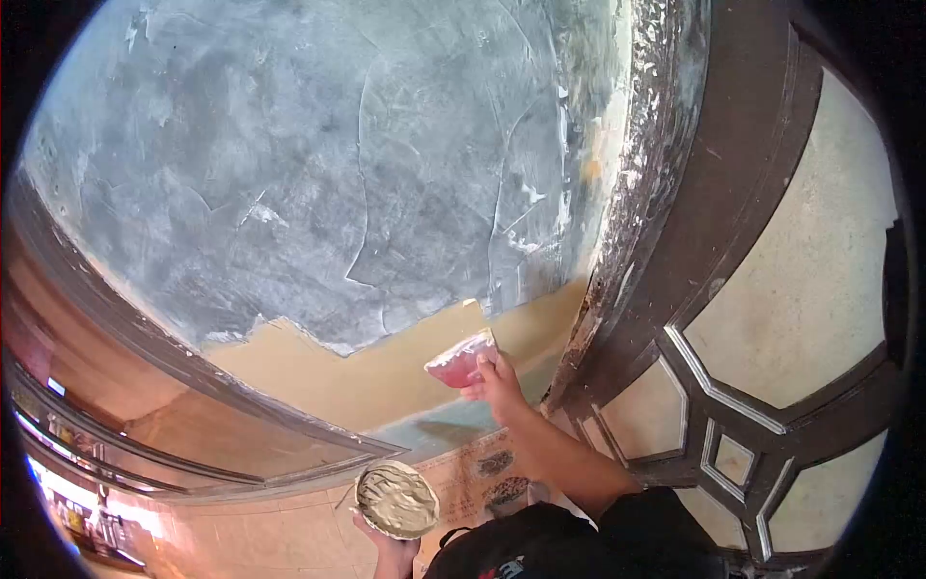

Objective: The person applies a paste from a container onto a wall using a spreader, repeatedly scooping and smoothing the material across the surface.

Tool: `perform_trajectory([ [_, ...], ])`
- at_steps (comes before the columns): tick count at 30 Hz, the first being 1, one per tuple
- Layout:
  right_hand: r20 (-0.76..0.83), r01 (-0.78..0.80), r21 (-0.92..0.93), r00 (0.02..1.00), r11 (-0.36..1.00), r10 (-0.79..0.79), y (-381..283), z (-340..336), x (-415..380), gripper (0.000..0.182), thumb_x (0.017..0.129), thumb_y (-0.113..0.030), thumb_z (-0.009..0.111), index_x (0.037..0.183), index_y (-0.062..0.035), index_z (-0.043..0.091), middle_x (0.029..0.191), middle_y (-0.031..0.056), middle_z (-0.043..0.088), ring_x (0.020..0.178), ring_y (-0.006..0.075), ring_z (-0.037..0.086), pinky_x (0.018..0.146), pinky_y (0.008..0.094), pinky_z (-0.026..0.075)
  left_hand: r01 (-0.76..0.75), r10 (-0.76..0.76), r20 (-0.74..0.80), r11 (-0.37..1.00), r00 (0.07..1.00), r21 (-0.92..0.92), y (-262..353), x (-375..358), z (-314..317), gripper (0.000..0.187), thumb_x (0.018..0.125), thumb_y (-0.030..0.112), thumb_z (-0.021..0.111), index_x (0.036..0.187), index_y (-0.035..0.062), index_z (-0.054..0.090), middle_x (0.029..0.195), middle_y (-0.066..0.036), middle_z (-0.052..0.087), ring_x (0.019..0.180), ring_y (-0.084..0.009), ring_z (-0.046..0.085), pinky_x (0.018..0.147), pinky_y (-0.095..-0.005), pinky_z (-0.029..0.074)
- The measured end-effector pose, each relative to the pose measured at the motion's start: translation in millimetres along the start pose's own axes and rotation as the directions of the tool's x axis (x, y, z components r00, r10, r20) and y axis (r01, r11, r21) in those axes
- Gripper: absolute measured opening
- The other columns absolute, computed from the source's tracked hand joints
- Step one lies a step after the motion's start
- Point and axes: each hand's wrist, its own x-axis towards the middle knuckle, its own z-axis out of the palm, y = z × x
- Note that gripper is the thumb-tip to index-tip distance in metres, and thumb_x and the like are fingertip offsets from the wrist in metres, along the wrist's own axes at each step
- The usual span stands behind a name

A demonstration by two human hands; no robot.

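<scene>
Head view, looking fwd & down at a wall (231,154) w/ a patchy grey coat over a tan band (318,381). The R hand (497,384) is closed on a red spreader (453,370), fingers & thumb pinching its R end; the blade extends L from the grip, its long, white-smeared edge slanting from lower L to upper R. The spreader is in front of the tan band, just below the grey coat's ragged lower edge; can't tell if it touches the wall. The R hand is nearer that edge; the L hand (384,542) is lower, at bottom ctr, clamped on the side of a round bowl (437,500), w/ thumb at the rim & other fingers mostly hidden. The bowl, full of pale, ridged paste (395,495), sits below & a bit L of the spreader, well apart from it. Far R: a dark-framed door (743,164) w/ pale panels. Count: 2 hands, 1 spreader, 1 bowl, 1 batch of paste, 1 door; no. of panels unclear, some cut off.
</scene>
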Motion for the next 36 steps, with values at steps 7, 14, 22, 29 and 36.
perform_trajectory([
  [7,0.005,0.006,-0.003,1.0,1.0,-0.006,3.3,-5.8,-15.6,0.035,0.093,-0.03,0.046,0.118,-0.006,0.041,0.096,0.012,0.057,0.06,0.0209,0.063,0.052,0.0294,0.053,-0.025,0.025,0.006,1.0,1.0,0.0,-0.7,2.6,4.8,0.082,0.074,0.075,0.033,0.13,0.0151,0.039,0.127,-0.008,0.046,0.113,-0.0301,0.047,0.091,-0.0478,0.042],
  [14,0.102,0.138,0.077,0.984,0.987,-0.146,-53.0,40.6,-25.6,0.032,0.095,-0.025,0.043,0.118,-0.0036,0.04,0.102,0.0103,0.057,0.062,0.0201,0.064,0.053,0.0291,0.053,-0.014,0.014,-0.001,1.0,1.0,0.005,-2.0,5.8,1.8,0.082,0.074,0.076,0.034,0.13,0.015,0.039,0.128,-0.009,0.045,0.114,-0.0303,0.046,0.092,-0.0478,0.042],
  [22,0.072,0.149,0.05,0.986,0.988,-0.153,-41.5,37.0,-14.1,0.027,0.095,-0.026,0.042,0.111,-0.0044,0.042,0.097,0.0091,0.056,0.06,0.0193,0.063,0.054,0.0288,0.053,-0.031,0.031,-0.01,1.0,0.999,-0.001,-3.3,7.8,0.6,0.081,0.076,0.075,0.03,0.131,0.0148,0.038,0.128,-0.009,0.045,0.115,-0.0304,0.046,0.094,-0.047,0.04],
  [29,0.014,0.088,0.067,0.996,0.994,-0.09,9.6,1.3,0.5,0.035,0.094,-0.029,0.044,0.117,-0.0037,0.038,0.087,0.0078,0.053,0.06,0.0213,0.064,0.054,0.0301,0.055,0.005,-0.005,-0.001,1.0,1.0,0.027,-4.1,5.2,-0.3,0.08,0.076,0.075,0.03,0.128,0.0153,0.04,0.127,-0.008,0.046,0.112,-0.0287,0.047,0.092,-0.0458,0.042],
  [36,-0.017,-0.061,0.045,0.998,0.997,0.062,49.5,-24.7,-13.5,0.036,0.094,-0.029,0.044,0.119,-0.0045,0.038,0.096,0.0128,0.056,0.061,0.0213,0.063,0.053,0.0305,0.055,0.034,-0.033,-0.073,0.999,0.997,0.014,-5.5,7.1,4.2,0.081,0.074,0.076,0.031,0.127,0.0153,0.041,0.125,-0.008,0.047,0.11,-0.028,0.049,0.089,-0.0452,0.044],
])
